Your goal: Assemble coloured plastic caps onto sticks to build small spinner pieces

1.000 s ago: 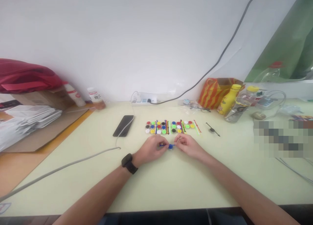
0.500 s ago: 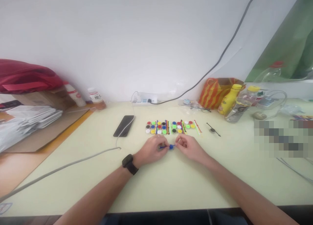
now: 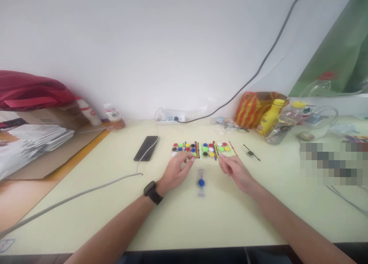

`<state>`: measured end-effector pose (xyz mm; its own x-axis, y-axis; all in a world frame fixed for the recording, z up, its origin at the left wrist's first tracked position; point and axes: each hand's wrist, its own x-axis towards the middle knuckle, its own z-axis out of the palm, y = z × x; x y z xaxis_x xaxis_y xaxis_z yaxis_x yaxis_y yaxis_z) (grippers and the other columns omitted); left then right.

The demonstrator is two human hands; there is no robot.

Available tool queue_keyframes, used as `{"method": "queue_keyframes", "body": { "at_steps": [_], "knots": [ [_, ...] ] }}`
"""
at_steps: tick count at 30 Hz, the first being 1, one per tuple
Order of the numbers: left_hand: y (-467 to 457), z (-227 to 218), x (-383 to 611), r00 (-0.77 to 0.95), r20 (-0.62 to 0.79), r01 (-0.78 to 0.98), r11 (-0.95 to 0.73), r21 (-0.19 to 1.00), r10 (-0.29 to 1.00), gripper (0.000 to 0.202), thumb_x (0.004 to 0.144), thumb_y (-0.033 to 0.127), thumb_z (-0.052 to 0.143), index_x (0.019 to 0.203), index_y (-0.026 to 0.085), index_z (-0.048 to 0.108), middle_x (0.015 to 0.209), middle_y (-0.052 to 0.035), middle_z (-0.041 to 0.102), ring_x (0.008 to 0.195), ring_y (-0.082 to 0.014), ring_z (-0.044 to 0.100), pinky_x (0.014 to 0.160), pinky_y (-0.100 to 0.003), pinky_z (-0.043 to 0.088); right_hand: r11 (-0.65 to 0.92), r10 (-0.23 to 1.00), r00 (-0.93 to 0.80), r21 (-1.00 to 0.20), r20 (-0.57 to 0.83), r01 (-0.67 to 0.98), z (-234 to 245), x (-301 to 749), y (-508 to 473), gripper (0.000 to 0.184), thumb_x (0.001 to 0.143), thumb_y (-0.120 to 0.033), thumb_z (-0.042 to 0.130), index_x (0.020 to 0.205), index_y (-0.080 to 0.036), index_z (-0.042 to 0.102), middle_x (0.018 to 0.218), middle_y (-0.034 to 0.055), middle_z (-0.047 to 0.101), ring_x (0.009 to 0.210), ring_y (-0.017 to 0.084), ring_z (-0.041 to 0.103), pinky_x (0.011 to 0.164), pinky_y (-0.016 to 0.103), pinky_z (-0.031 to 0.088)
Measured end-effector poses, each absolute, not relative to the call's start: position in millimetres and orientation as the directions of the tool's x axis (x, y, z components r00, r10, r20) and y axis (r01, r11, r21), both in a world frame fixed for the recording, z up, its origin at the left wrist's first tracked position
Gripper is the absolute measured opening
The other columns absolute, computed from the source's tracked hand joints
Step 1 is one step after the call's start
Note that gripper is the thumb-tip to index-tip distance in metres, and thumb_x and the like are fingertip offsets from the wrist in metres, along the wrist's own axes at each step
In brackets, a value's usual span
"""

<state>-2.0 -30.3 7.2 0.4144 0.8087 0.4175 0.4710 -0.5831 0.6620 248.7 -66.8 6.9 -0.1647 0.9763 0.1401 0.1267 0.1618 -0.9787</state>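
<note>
A blue spinner (image 3: 201,182) lies on the table between my hands. Its round hub is sharp, while its arrow arms are a pale blur above and below it, so it is spinning. My left hand (image 3: 178,171) is to the left of it, thumb and forefinger apart, holding nothing. On the other side, my right hand (image 3: 236,171) has its fingers curled in, with nothing visible in them, apart from the spinner. Beyond both hands are several coloured round discs (image 3: 205,149) in rows, with bundles of coloured arrow sticks (image 3: 197,149) between them. My left hand covers some front discs.
A black spinner (image 3: 250,153) sits to the right. On the left lie a phone (image 3: 146,148) and a grey cable (image 3: 94,187). A power strip (image 3: 171,117), striped bag (image 3: 247,109), yellow bottle (image 3: 270,117) and clear bottle (image 3: 283,126) stand along the back.
Both hands have let go of the blue spinner and moved apart, away from me. The spinner now sits slightly nearer me, and its arms have become blurred with spinning.
</note>
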Motion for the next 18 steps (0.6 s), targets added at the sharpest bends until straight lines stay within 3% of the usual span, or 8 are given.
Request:
{"method": "queue_keyframes", "body": {
  "at_steps": [4, 10, 18],
  "knots": [
    [-30.4, 6.1, -1.0, 0.431, 0.416, 0.466, -0.592, 0.658, 0.801, 0.023, 0.104, 0.034, 0.051, 0.111, 0.024, 0.070, 0.107, -0.0036, 0.073, 0.094, -0.0202, 0.063, 0.086, -0.035, 0.049, 0.251, 0.960, -0.196, -0.923, 0.200, 0.291, 6.2, 247.6, -65.7, 0.048, 0.096, -0.050, 0.058, 0.060, -0.020, 0.050, 0.059, -0.0035, 0.040, 0.057, 0.012, 0.036, 0.057, 0.029, 0.029],
    [-30.4, 7.0, -0.3, 0.452, 0.417, 0.445, -0.605, 0.660, 0.788, 0.022, 0.104, 0.034, 0.051, 0.111, 0.025, 0.070, 0.106, -0.0029, 0.073, 0.094, -0.0198, 0.063, 0.084, -0.034, 0.048, 0.424, 0.879, -0.392, -0.822, 0.272, 0.381, 4.8, 237.2, -73.9, 0.013, 0.088, -0.034, 0.073, 0.090, -0.021, 0.072, 0.080, 0.0005, 0.056, 0.072, 0.016, 0.051, 0.065, 0.029, 0.039],
    [-31.5, 7.3, 0.1, 0.451, 0.411, 0.452, -0.600, 0.660, 0.792, 0.020, 0.104, 0.034, 0.052, 0.108, 0.025, 0.070, 0.102, -0.0021, 0.073, 0.091, -0.0189, 0.062, 0.084, -0.033, 0.048, 0.513, 0.820, -0.474, -0.780, 0.321, 0.358, 2.2, 236.0, -77.2, 0.015, 0.091, -0.032, 0.072, 0.103, -0.026, 0.078, 0.090, 0.0034, 0.060, 0.085, 0.018, 0.060, 0.082, 0.034, 0.050]
  ]
}}
